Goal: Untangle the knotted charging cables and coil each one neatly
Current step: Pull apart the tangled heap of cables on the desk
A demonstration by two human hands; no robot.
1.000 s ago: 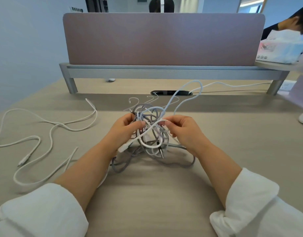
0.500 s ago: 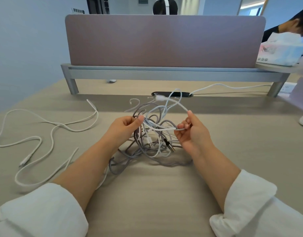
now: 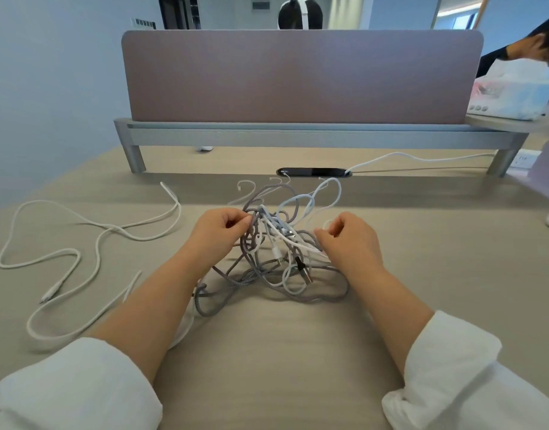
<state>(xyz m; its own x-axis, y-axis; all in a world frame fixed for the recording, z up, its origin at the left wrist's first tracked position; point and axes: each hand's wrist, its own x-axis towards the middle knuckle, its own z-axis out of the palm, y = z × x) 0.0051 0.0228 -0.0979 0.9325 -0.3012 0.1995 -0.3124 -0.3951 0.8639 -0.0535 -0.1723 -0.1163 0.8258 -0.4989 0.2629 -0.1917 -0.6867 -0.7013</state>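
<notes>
Centrally, the knot of grey braided and white cables (image 3: 276,240) is seen on the table (image 3: 298,352), near the front edge; its upper loops are held up between both hands, while its lower loops are spread on the surface; a black-bodied USB plug (image 3: 304,272) hangs at its near side; the left hand (image 3: 215,235) is closed on a grey strand at the knot's left edge, pinched between thumb and fingertips; the right hand (image 3: 352,243) is curled round a white strand at the right edge; a separate white cable (image 3: 109,227) is laid out loose, well apart to the left; farther off, a black cable port (image 3: 313,172) is set into the table before a mauve divider panel (image 3: 298,76).
</notes>
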